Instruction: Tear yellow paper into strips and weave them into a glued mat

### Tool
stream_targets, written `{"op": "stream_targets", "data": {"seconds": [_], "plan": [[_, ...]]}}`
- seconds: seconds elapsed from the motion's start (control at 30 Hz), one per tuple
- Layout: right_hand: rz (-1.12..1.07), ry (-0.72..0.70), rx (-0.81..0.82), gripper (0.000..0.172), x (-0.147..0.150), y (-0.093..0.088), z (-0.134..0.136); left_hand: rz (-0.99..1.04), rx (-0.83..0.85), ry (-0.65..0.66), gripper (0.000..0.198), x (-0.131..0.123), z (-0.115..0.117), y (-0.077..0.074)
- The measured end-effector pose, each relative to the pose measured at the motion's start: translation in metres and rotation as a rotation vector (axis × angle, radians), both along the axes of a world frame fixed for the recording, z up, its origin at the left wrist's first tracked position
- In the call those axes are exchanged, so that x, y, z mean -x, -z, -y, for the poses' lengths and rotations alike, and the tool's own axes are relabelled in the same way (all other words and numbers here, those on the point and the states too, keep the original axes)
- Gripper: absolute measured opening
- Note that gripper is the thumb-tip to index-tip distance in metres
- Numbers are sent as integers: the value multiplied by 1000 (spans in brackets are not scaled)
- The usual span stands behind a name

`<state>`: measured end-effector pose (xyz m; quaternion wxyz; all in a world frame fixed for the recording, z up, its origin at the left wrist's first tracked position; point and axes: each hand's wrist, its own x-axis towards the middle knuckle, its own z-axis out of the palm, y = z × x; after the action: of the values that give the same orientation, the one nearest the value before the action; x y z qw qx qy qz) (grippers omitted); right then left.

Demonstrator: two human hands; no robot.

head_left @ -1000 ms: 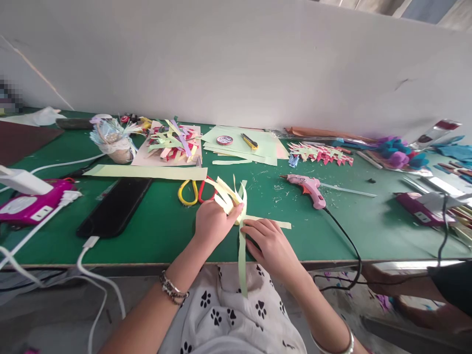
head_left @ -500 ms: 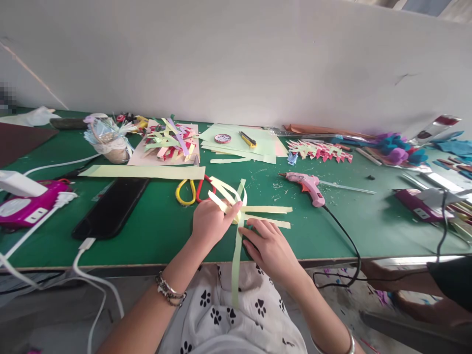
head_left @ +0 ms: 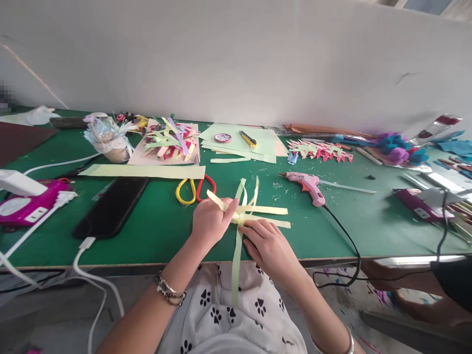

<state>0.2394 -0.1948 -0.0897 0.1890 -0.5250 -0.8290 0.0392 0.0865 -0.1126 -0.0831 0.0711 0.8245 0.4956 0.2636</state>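
Pale yellow and light green paper strips [head_left: 266, 210] cross one another near the front of the table, with ends fanning out to several sides. My left hand [head_left: 212, 222] is closed on the strips left of the crossing, its thumb pressing on top. From the right, my right hand [head_left: 268, 246] has its curled fingertips at the crossing, gripping the strips there; part of the hold is hidden. One green strip [head_left: 236, 263] hangs over the table edge toward my lap. Just beyond my left hand lie scissors [head_left: 186, 192] with yellow and red handles, partly under a wide paper strip [head_left: 147, 171].
A pink glue gun [head_left: 308, 185] lies to the right, its cord trailing off the edge. On the left are a black phone [head_left: 110, 209] and a magenta power adapter [head_left: 33, 206]. Behind sit paper sheets [head_left: 263, 153], a yellow cutter [head_left: 248, 139] and paper scraps [head_left: 171, 140].
A strip that lay bent toward the upper left beside my left thumb now stands to the right of the crossing, pointing up and away. Both hands stay nearly in place.
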Motion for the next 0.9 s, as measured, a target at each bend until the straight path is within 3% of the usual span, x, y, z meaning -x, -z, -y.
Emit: {"op": "stream_targets", "data": {"seconds": [0.37, 0.7, 0.9], "plan": [[50, 52, -55, 26, 5, 1, 6, 4, 19, -3, 48, -1, 1, -2], [242, 158, -214, 30, 12, 8, 12, 40, -15, 7, 22, -3, 3, 0], [268, 115, -190, 26, 12, 0, 8, 41, -10, 30, 18, -2, 4, -2]]}}
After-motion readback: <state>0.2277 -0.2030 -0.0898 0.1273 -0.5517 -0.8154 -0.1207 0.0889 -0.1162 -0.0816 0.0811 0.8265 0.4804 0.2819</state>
